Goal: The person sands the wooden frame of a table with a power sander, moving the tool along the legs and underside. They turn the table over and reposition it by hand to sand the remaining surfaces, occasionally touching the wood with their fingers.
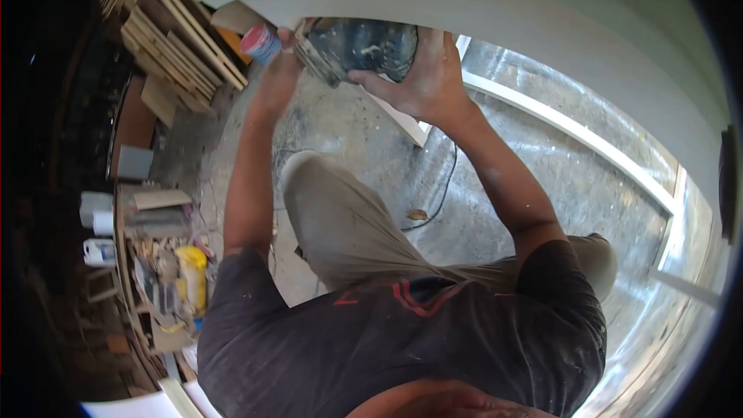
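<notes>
A dark power sander (360, 46), scuffed with pale marks and vented at one end, is held up against the lower edge of a large pale panel (464, 8). My right hand (429, 81) is wrapped round its vented end, thumb across the near side and fingers reaching up behind. At the other end my left hand (282, 70) is closed at the sander's side edge, its fingers partly hidden. Just beyond that hand shows a small red and blue can (260, 44). The sander's upper side is hidden under the panel.
Wooden strips and boards (174, 42) lean at the far left. A cluttered bench (159, 217) with a yellow item (192, 271) stands below them. White framing (573, 131) lies to the right on the concrete floor (495, 178). A dark cable (447, 190) curves across the floor.
</notes>
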Tool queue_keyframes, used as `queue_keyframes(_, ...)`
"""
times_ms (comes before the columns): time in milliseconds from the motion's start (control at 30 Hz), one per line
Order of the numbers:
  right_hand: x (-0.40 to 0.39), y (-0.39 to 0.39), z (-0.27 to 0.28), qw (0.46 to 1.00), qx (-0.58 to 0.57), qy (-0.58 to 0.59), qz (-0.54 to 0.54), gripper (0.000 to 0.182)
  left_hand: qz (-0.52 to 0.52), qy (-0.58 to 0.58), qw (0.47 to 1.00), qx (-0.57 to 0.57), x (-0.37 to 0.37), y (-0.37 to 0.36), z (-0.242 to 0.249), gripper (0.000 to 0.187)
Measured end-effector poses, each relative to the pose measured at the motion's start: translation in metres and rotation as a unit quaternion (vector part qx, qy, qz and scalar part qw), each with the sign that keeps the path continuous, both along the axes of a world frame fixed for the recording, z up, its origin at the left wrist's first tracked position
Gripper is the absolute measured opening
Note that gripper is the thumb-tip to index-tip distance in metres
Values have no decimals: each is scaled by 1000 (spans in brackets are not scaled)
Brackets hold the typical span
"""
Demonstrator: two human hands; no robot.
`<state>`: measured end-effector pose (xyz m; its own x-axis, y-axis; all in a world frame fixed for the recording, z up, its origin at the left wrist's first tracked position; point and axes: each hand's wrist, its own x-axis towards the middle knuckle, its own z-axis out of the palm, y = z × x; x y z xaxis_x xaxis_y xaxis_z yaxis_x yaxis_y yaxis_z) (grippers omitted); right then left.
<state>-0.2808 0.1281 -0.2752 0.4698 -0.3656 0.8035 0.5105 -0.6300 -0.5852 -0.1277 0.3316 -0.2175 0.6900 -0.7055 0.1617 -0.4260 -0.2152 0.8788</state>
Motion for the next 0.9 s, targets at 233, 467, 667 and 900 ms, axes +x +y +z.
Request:
queue_keyframes(233, -6, 15, 13, 993, 93, 58, -41, 99, -64, 137, 978, -146, -33, -4, 45, 64)
queue_keyframes(467, -18, 43, -82, 918, 346, 183, -56, 103, 247, -8, 963, -110, -39, -56, 25, 56)
queue_keyframes(667, -8, 23, -203, 802, 506, 315, -29, 113, 336, -18, 941, -39, -56, -68, 31, 57)
queue_keyframes(900, -4, 40, -181, 745, 599, 293, -10, 108, 380, -243, 891, 49, -33, -60, 9, 61)
